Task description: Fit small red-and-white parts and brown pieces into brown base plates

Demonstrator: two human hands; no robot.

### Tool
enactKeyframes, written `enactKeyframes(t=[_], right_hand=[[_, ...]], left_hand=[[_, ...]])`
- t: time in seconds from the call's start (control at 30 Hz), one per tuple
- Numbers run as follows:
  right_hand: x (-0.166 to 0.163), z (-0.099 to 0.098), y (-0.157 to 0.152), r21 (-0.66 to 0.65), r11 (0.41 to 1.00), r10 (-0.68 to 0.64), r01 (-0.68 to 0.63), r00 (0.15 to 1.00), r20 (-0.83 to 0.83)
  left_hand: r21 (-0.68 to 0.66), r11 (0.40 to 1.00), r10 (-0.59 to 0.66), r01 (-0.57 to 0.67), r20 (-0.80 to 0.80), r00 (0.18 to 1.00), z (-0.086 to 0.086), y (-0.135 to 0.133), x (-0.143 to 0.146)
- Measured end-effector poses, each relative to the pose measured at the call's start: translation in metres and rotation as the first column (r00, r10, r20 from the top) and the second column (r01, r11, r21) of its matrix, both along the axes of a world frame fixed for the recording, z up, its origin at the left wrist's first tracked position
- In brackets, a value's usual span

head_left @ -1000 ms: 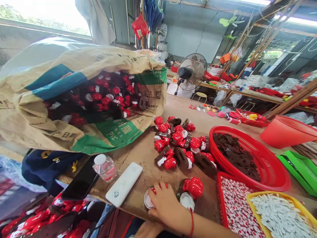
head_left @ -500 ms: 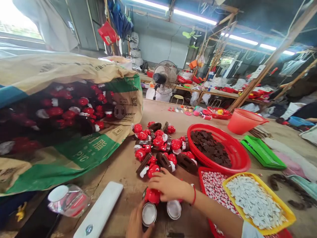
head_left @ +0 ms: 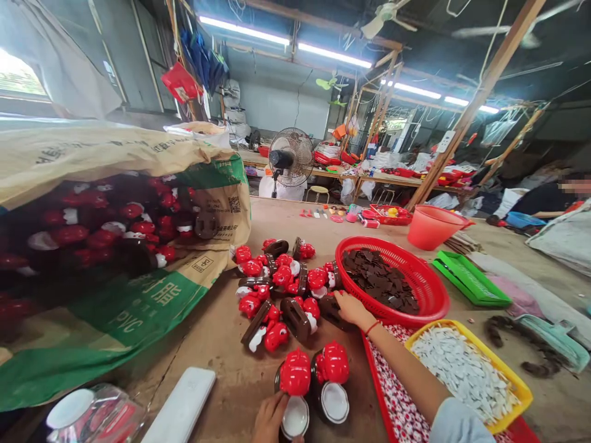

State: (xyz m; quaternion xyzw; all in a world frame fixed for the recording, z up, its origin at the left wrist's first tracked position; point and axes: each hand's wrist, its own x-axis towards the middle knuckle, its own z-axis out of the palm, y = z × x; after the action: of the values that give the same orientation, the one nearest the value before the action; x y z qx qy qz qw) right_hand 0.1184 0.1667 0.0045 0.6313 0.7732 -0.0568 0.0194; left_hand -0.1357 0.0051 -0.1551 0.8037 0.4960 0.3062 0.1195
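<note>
Two red toy figures on dark round bases stand at the near table edge. My left hand [head_left: 270, 420] grips the white bottom of the left figure [head_left: 294, 375]. The right figure [head_left: 331, 364] stands just beside it, untouched. My right hand [head_left: 349, 307] reaches forward to the near side of the pile of red toy parts [head_left: 281, 283] and rests on a dark brown piece there, fingers curled over it. Whether they grip the piece is not clear.
A big open sack of red toys [head_left: 106, 246] lies on the left. A round red basket of dark chips [head_left: 392, 283], a yellow tray of white chips [head_left: 466, 369] and a red tray [head_left: 397, 400] sit right. A white flat device [head_left: 182, 406] and a jar [head_left: 87, 415] lie near.
My right hand left the two figures at the table edge and reached forward to the pile. My left hand stays on the left figure. The view swung up and right.
</note>
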Motion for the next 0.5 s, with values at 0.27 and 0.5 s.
enactKeyframes(t=[0.27,0.5], right_hand=[[-0.02,-0.006,-0.01,0.013,0.997,-0.073,0.072,0.991,0.112],[-0.021,0.079,-0.007,0.124,0.991,-0.061,0.053,0.996,0.061]], left_hand=[[-0.198,0.977,-0.074,0.08,0.036,0.997,0.017,0.005,0.032],[-0.389,0.918,-0.045,0.079,0.095,0.994,0.047,0.002,0.077]])
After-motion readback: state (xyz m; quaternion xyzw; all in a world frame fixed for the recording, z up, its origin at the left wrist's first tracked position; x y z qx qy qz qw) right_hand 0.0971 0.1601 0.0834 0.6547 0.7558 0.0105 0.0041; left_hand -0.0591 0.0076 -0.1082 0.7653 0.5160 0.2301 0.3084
